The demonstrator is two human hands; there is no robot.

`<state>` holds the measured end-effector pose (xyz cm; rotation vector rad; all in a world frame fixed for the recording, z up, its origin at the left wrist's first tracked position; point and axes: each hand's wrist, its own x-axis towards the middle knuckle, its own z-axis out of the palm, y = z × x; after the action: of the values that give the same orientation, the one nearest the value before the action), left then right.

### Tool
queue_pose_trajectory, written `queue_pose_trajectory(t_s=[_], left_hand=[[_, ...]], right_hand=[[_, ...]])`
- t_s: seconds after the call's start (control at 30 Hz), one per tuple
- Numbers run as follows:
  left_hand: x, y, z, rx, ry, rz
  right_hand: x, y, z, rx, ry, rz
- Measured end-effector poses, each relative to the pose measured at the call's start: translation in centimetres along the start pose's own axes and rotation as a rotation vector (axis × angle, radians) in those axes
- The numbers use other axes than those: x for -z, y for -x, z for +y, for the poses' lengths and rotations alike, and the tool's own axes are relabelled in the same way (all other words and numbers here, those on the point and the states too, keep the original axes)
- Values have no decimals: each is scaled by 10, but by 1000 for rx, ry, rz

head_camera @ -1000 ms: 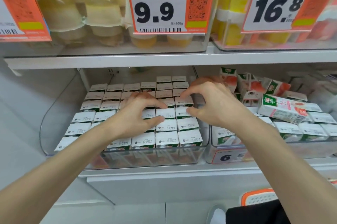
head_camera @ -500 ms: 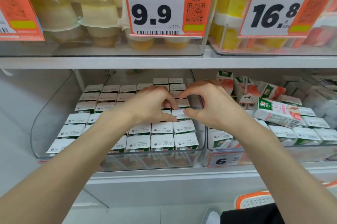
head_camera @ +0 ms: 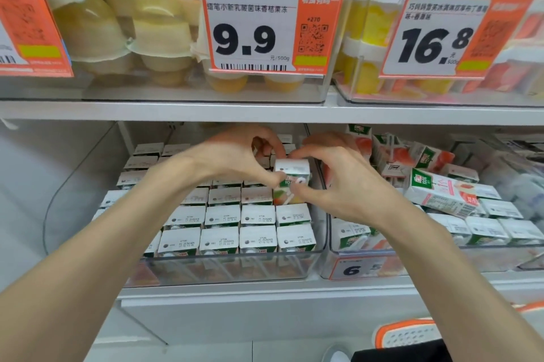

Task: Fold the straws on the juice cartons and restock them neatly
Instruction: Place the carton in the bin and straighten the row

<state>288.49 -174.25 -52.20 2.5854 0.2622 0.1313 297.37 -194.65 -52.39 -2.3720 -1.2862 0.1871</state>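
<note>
Carton in hand: I am holding one juice carton (head_camera: 291, 168) upright between both hands. It is standing higher than the packed rows (head_camera: 259, 214), over the right column of the clear bin (head_camera: 229, 266).
Left hand: the left hand (head_camera: 241, 155) is pinching the carton's upper left edge with curled thumb and fingers, I judge to keep it steady.
Right hand: the right hand (head_camera: 335, 182) is gripping the right side, with the index finger at the top edge and the thumb low on the front, probably pressing the straw flat.
Look of the carton: it is showing a white top with small print, a green band and a fruit picture. Something white is curving across the front, likely the straw, but I cannot tell if it is folded.
Rows: the other cartons are standing tight, tops up, so this one is needing a straight way down.
Neighbour bin (head_camera: 485, 258): cartons are lying in disorder here, with one carton on its side (head_camera: 435, 193) on top, I think waiting for the same work.
</note>
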Motion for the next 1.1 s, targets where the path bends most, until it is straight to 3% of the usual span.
queue_pose_trajectory(t_s=[0.2, 0.47, 0.77, 0.87, 1.1], left_hand=[[6, 48, -6, -116, 255, 146], [11, 139, -33, 55, 523, 182], [1, 181, -37, 172, 814, 136], [2, 184, -42, 195, 835, 148], [1, 183, -48, 196, 911, 148]], right_hand=[[-3, 2, -8, 76, -213, 102], [-27, 2, -50, 166, -703, 89], [-62, 15, -82, -23, -1073, 21], [-75, 23, -89, -92, -1092, 94], [-87, 35, -96, -119, -1118, 39]])
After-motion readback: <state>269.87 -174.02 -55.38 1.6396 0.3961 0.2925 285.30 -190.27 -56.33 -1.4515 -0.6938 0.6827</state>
